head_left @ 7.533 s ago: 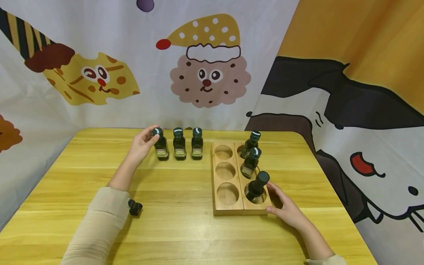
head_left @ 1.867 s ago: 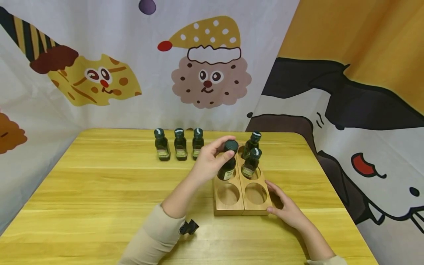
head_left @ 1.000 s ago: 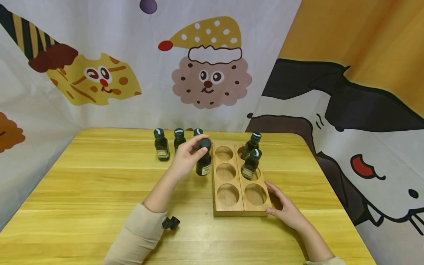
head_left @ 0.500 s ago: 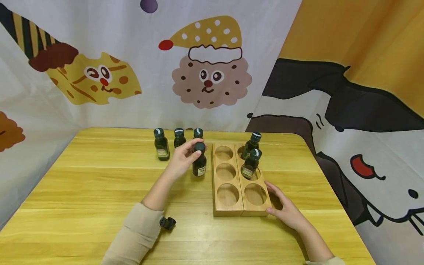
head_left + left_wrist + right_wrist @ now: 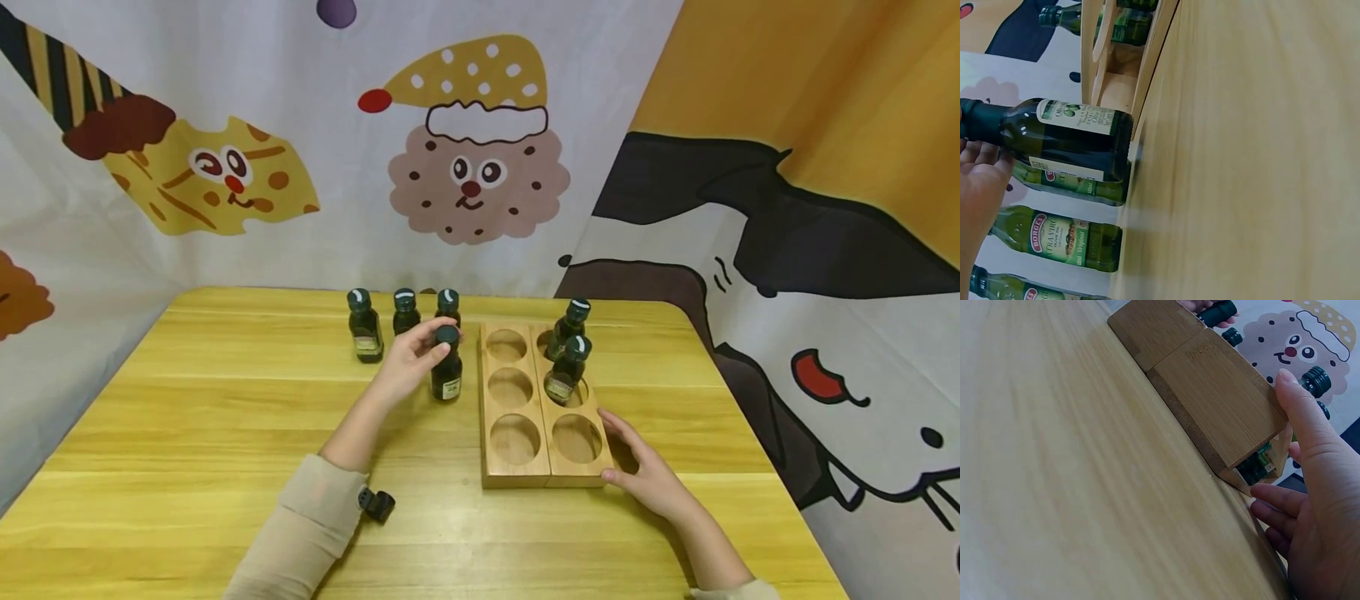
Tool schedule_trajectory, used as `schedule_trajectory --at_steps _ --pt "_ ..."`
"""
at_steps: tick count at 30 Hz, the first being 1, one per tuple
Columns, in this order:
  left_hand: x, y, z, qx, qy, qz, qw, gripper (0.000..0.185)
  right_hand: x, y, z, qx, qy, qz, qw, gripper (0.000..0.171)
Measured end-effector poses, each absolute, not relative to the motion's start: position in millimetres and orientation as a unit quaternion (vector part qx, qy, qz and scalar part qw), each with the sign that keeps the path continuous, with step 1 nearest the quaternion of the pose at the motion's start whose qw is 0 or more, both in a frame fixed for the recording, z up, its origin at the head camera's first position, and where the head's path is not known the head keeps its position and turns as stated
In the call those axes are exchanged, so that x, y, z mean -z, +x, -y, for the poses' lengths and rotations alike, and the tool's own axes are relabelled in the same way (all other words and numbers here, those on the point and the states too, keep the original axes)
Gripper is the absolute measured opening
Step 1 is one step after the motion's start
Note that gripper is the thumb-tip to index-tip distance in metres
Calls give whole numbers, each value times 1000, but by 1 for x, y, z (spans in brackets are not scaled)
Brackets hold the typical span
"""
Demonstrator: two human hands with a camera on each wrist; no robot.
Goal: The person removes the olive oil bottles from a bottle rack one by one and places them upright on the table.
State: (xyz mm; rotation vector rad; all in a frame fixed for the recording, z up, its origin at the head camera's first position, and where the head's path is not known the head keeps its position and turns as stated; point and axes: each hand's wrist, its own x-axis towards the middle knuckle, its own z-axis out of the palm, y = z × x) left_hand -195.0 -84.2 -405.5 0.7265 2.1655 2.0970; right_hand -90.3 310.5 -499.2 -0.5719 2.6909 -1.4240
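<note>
My left hand (image 5: 405, 362) pinches the cap and neck of a dark olive oil bottle (image 5: 447, 382). It is upright left of the wooden rack (image 5: 517, 481), its base close to the table in the left wrist view. My right hand (image 5: 652, 479) touches the rack's near right corner, thumb at the front and fingers along the side. Two green olive oil bottles, one at the back (image 5: 577, 314) and one in the middle (image 5: 567, 372), stand in the rack's right column. The front right hole and all left holes are empty.
Three green olive oil bottles, a left one (image 5: 365, 333), a middle one (image 5: 406, 312) and a right one (image 5: 447, 302), stand in a row behind my left hand. A small black device (image 5: 377, 505) sits at my left cuff. A printed curtain (image 5: 480, 267) hangs behind the table.
The dark bottle was in the front right hole. My left hand moved from the row, took it, carried it over the left column, then left of the rack. My right hand stayed.
</note>
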Motion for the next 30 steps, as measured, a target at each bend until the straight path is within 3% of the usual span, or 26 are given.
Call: schedule_trajectory --at_steps 16,20,30 --pt "442 -214 88 -681 228 -695 29 40 500 -91 -311 466 -191 -864 20 87" --pt "434 -211 87 -687 235 -688 29 42 499 -90 -311 464 -190 -865 22 87" --pt "396 -197 74 -688 284 -665 -53 40 500 -90 -312 464 -190 -865 21 86"
